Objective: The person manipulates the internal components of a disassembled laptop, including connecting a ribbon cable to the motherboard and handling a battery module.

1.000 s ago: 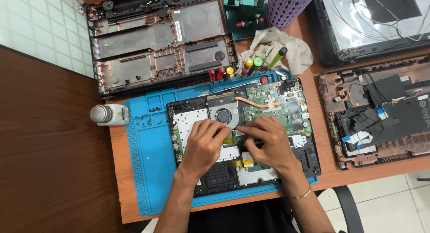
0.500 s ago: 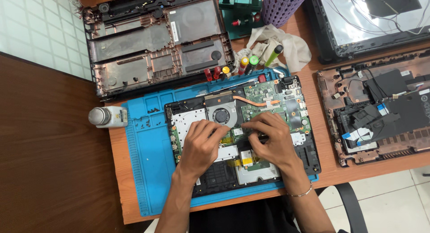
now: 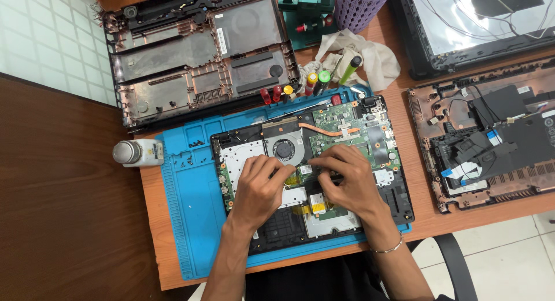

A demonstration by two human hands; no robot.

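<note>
Resting on the opened laptop (image 3: 324, 162) lying on the blue mat (image 3: 185, 208), the left hand (image 3: 261, 188) lies loosely curled, while the right hand (image 3: 347, 179) pinches a small dark part. At eleven o'clock, an empty bottom cover (image 3: 196, 52); at twelve, a purple basket (image 3: 361, 6), contents hidden.

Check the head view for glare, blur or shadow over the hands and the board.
Head view: sharp throughout, evenly lit; left hand and right hand cast only soft shadows on the opened laptop; mild glare on the screen panel at top right; edges slightly bowed.
</note>
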